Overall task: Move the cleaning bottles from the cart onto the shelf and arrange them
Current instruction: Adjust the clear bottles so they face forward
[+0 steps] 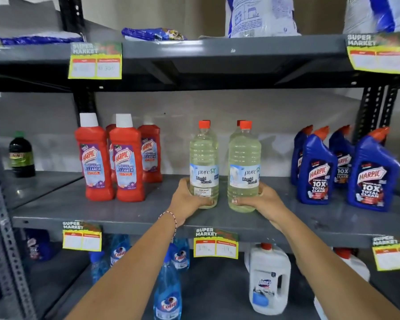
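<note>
We find the left hand [187, 199] and right hand [262, 199] each clamped low on a bleach bottle [204, 165] [244, 169], both upright mid-shelf [125, 215] toward its front edge (placing step). Next we judge: release, align with the rear bottles.

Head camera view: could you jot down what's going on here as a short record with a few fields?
place: grey metal shelf with price tags
left hand: grips the base of the left bleach bottle
right hand: grips the base of the right bleach bottle
bottle state: both upright, red caps on, near the shelf's front edge
behind them: another red-capped clear bottle, mostly hidden
to the left: red Harpic bottles
to the right: blue Harpic bottles
shelf below: blue Colin sprays, white jug
</note>
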A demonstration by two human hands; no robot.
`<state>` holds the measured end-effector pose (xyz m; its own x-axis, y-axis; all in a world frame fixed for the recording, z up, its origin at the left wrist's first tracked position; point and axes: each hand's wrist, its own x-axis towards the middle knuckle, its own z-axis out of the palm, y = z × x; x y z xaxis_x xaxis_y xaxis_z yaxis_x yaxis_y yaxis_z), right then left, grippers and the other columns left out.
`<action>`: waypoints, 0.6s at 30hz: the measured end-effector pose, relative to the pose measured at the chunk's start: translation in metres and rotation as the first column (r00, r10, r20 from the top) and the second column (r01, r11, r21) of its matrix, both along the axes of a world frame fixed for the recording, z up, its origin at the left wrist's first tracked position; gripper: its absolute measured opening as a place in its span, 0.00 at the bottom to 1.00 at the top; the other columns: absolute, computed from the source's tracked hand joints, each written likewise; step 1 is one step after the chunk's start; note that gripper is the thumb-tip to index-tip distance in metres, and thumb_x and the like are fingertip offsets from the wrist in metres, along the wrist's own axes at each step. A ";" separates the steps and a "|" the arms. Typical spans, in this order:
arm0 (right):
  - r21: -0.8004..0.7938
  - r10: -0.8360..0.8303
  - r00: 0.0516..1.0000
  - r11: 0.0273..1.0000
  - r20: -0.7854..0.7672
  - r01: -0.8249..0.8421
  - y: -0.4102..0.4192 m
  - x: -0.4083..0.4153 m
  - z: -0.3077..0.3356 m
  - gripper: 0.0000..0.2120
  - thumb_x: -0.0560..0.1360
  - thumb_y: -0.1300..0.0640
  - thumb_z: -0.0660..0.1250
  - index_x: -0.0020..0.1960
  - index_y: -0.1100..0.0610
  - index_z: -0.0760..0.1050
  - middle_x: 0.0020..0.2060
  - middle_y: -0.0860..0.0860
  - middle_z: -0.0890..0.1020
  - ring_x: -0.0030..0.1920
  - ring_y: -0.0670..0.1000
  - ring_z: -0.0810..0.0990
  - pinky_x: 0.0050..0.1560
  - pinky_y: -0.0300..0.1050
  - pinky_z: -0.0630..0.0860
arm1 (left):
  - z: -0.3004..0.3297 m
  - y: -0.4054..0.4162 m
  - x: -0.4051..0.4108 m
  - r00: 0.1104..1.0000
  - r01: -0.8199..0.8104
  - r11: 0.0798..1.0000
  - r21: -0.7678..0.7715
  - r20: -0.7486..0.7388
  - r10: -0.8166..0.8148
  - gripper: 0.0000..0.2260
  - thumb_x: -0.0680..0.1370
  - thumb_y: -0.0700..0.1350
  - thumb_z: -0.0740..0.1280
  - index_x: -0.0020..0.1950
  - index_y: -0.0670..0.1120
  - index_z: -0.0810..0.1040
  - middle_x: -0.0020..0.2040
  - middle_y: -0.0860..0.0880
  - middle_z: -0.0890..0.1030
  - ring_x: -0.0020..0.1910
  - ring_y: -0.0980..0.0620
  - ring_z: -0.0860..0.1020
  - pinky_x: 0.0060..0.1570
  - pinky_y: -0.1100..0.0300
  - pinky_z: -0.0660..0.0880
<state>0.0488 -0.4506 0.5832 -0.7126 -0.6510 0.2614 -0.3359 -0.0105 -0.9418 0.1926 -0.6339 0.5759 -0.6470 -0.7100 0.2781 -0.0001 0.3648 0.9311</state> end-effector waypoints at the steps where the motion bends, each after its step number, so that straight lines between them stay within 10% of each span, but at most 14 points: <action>1: -0.001 0.000 1.000 1.000 -0.002 0.000 -0.001 -0.001 -0.001 0.26 0.61 0.62 0.82 0.57 0.53 0.81 0.50 0.48 0.88 0.50 0.47 0.86 0.47 0.39 0.80 | 0.000 0.000 0.000 1.000 0.005 1.000 0.004 -0.002 -0.005 0.40 0.57 0.42 0.83 0.64 0.48 0.68 0.55 0.52 0.82 0.53 0.55 0.80 0.57 0.58 0.76; 18: -0.027 0.035 0.999 0.999 -0.022 -0.036 -0.005 -0.010 -0.007 0.27 0.61 0.62 0.83 0.59 0.55 0.81 0.50 0.50 0.88 0.50 0.48 0.87 0.48 0.40 0.81 | 0.006 -0.013 -0.006 0.997 0.035 0.998 -0.059 0.078 -0.030 0.41 0.49 0.54 0.85 0.59 0.50 0.76 0.53 0.55 0.85 0.52 0.56 0.83 0.58 0.53 0.79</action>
